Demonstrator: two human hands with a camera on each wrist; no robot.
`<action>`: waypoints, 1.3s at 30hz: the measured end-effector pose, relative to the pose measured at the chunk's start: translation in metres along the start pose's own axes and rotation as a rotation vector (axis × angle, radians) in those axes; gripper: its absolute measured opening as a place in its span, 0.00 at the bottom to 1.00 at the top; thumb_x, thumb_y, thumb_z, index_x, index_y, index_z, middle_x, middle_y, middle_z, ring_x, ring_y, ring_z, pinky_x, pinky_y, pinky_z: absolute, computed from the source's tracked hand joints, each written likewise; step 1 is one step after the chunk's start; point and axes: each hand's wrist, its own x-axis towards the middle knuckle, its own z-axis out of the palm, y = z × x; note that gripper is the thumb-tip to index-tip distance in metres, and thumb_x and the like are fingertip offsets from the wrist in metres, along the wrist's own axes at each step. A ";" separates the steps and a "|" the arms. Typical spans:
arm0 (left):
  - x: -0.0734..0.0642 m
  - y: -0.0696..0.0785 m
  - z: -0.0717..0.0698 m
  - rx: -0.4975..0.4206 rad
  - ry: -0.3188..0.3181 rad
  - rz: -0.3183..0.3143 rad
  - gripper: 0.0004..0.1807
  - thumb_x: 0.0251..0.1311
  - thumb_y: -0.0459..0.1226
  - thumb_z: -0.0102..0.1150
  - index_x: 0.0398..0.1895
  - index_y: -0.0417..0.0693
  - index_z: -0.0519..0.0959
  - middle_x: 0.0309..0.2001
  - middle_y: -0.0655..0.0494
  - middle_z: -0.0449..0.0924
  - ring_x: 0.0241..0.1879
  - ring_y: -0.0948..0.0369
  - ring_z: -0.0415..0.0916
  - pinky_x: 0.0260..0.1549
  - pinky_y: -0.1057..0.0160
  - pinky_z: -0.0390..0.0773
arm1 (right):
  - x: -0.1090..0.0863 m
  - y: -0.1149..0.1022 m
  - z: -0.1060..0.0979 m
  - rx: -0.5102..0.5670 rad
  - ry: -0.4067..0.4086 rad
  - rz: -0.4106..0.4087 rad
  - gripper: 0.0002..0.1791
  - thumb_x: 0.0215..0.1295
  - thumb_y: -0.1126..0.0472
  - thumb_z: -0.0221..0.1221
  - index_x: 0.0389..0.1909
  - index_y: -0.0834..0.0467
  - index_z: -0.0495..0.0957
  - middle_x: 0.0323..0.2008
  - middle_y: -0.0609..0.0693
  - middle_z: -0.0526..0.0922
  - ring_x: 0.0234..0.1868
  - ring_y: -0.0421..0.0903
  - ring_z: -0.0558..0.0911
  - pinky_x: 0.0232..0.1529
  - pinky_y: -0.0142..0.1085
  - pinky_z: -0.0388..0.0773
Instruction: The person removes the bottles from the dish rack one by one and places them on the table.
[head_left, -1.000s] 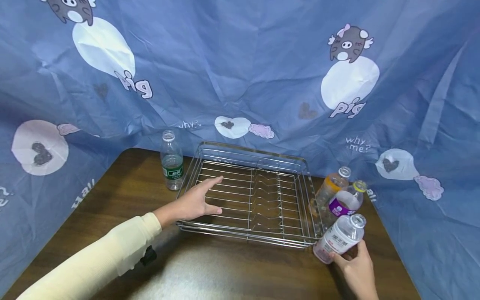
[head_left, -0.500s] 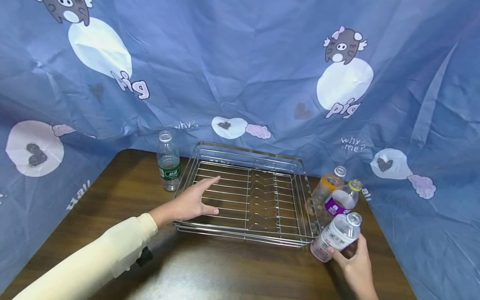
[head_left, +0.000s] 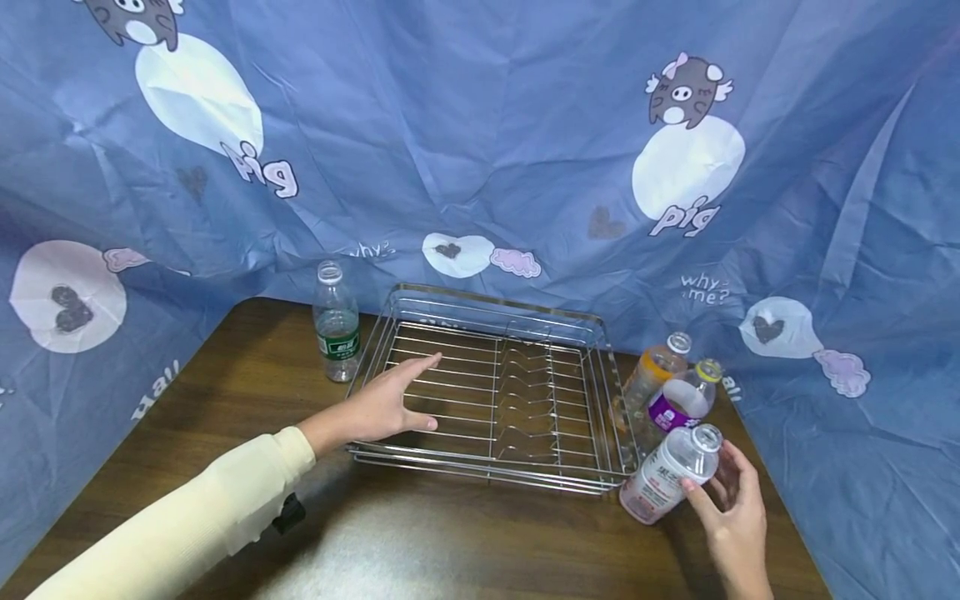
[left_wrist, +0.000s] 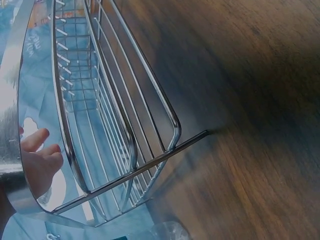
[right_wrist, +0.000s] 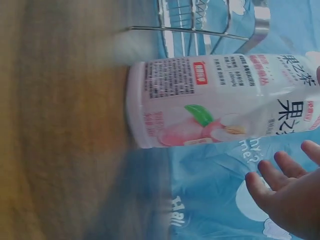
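Observation:
In the head view my left hand [head_left: 375,410] reaches over the left side of a chrome wire dish rack [head_left: 495,475], thumb and fingers spread, holding nothing. The left wrist view shows its fingers [left_wrist: 41,155] beyond the rack's metal band. My right hand [head_left: 735,512] is beside a clear plastic drink bottle [head_left: 662,479] with a white and pink peach label, which stands on the table at the rack's front right corner. Its thumb is right at the bottle's side. In the right wrist view the other fingers [right_wrist: 272,175] are spread apart from the bottle [right_wrist: 205,102].
Behind that bottle stand a purple-labelled bottle [head_left: 678,408] with a yellow neck ring and an orange-labelled bottle [head_left: 652,375], both close to the rack's right side. A green-labelled bottle [head_left: 339,333] stands left of the rack. Blue printed cloth [head_left: 480,150] hangs behind the brown table [head_left: 420,542].
My right hand has loosened its hold on the peach-label bottle and moved slightly right; the bottle stays in place. My left hand keeps its place over the rack. The head view shifted slightly.

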 end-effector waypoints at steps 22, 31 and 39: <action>-0.001 -0.002 -0.001 0.004 -0.024 0.009 0.54 0.53 0.44 0.76 0.78 0.41 0.55 0.75 0.39 0.59 0.73 0.42 0.57 0.71 0.41 0.57 | 0.023 -0.028 -0.005 -0.014 -0.018 -0.175 0.44 0.50 0.85 0.62 0.72 0.68 0.62 0.63 0.41 0.72 0.64 0.40 0.71 0.64 0.24 0.67; -0.002 -0.001 -0.003 -0.009 -0.044 0.002 0.53 0.54 0.46 0.76 0.79 0.43 0.56 0.75 0.39 0.59 0.73 0.42 0.57 0.71 0.40 0.57 | 0.031 -0.035 -0.004 -0.044 -0.027 -0.191 0.45 0.50 0.83 0.64 0.72 0.66 0.63 0.64 0.42 0.72 0.65 0.41 0.71 0.66 0.24 0.65; -0.002 -0.002 -0.004 -0.004 -0.052 0.003 0.53 0.53 0.45 0.76 0.79 0.42 0.56 0.75 0.39 0.59 0.73 0.41 0.57 0.71 0.40 0.57 | 0.041 -0.041 -0.005 -0.045 -0.030 -0.228 0.45 0.49 0.83 0.65 0.72 0.67 0.64 0.63 0.42 0.73 0.64 0.40 0.71 0.65 0.24 0.65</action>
